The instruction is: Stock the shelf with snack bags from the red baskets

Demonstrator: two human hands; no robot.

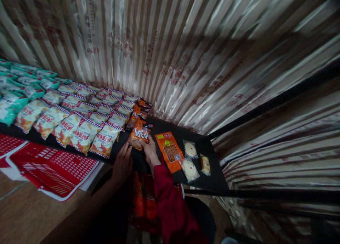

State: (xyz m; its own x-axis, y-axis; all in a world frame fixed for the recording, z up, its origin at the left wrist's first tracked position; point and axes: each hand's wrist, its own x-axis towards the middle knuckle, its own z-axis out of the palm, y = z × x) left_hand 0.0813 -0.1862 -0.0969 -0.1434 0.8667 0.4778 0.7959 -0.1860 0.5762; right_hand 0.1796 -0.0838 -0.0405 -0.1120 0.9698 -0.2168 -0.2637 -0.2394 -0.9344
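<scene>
My right hand (149,148), below a red sleeve, pinches the lower right part of an orange-and-black snack bag (140,133) on the black table (166,125). Beside the bag's lower left corner, my left hand (123,163) rests at the table's front edge with its fingers stretched out and nothing visible in it. More orange-and-black bags (138,114) lie just behind. To their left are rows of white bags with striped edges (106,139). Right of my right hand lies a flat orange packet (169,151).
Two clear packets with pale round contents (190,149) and a small yellow packet (205,165) lie on the right. Green bags (12,104) fill the far left. Red baskets (53,168) stand below the table's front edge. A striped curtain (170,52) hangs behind.
</scene>
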